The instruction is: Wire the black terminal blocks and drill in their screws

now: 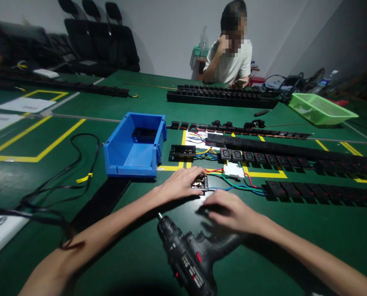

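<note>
My left hand [183,183] wraps its fingers round a small black socket housing [201,183] with bare metal contacts inside. Red, green and blue wires [233,185] run from the housing to a white breaker [233,170] and a long black socket strip [319,193] on the right. My right hand [228,209] hovers just below and right of the housing, its fingers curled and blurred; what they hold, if anything, cannot be made out. Nearest to me lies a black cordless drill [188,259], its bit pointing up and left, touched by neither hand.
A blue bin [134,144] stands left of the housing, with a black part inside. More socket strips [220,96] lie beyond, near a green basket [322,109]. Black cables [56,185] cross the left side. A person [229,53] sits across the table.
</note>
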`<state>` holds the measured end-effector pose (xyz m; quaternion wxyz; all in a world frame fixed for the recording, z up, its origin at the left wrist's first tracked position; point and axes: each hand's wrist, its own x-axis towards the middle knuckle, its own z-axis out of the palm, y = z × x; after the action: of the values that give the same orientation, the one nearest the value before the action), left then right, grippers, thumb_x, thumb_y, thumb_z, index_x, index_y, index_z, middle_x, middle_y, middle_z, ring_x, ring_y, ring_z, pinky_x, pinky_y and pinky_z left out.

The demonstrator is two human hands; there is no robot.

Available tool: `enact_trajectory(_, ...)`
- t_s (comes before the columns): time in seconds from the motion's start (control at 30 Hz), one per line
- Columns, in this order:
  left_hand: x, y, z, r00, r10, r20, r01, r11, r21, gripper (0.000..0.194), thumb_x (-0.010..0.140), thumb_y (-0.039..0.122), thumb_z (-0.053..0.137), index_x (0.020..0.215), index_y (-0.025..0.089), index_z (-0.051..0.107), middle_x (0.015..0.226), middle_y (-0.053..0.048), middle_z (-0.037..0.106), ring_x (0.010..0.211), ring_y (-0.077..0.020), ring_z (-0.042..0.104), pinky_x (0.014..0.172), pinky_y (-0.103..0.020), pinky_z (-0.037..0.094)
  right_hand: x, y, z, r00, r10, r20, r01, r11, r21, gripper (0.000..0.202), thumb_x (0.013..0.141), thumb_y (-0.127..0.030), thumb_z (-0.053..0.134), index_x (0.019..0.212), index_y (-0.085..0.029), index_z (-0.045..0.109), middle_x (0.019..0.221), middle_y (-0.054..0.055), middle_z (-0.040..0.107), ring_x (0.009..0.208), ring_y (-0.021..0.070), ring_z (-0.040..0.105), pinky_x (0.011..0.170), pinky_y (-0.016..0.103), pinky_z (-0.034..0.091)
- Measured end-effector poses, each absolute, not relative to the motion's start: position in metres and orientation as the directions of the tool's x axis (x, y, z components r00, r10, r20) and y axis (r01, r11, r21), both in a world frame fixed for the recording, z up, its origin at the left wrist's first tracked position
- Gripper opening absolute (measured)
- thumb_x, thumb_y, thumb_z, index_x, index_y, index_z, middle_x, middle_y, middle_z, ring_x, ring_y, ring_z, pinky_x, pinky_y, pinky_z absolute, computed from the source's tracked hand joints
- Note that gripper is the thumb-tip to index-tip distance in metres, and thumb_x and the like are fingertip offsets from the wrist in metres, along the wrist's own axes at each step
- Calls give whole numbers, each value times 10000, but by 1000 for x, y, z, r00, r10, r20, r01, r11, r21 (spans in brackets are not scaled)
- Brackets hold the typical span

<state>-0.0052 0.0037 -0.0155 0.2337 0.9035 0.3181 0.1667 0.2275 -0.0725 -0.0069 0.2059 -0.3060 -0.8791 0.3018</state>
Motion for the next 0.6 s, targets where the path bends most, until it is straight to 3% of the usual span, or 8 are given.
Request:
enact_trajectory(0.07, -4, 2, -16, 748, 644, 157, 485, -693, 533, 563, 814, 469, 695, 1263, 211, 474, 1247, -86, 598, 1096, -266, 598, 872, -379, 475, 238, -52, -20, -516, 814, 266, 561, 556, -613, 242, 916, -240, 549, 1148, -178, 585, 1061, 95, 651, 1008, 202, 584, 906, 359, 447)
enact_trajectory(0.1, -4, 1, -17, 751, 640, 161, 480, -697, 532, 564, 812, 468, 696, 1263, 211, 475, 1251, -86, 597, 1101, -267, 597, 868, -379, 475, 241, -44, -27, -496, 834, 242, 593, 529, -607, 228, 906, -243, 564, 1121, -176, 596, 1046, 94, 653, 986, 205, 588, 883, 357, 453)
enact_trajectory(0.23, -3, -2, -18, 750, 638, 178, 483, -710, 512, 535, 829, 449, 686, 1261, 211, 478, 1227, -76, 605, 1077, -257, 600, 833, -365, 469, 241, -30, -42, -586, 804, 100, 597, 511, -619, 100, 899, -247, 562, 932, -176, 624, 876, 51, 649, 783, 164, 580, 718, 292, 451)
enact_trajectory(0.6, 2, -13, -12, 770, 603, 208, 488, -767, 418, 493, 879, 423, 647, 1267, 185, 460, 1170, -93, 601, 1074, -260, 564, 832, -361, 407, 240, -33, -58, -551, 815, 177, 548, 514, -660, 28, 857, -191, 555, 849, -180, 579, 792, 26, 630, 732, 146, 554, 709, 276, 433)
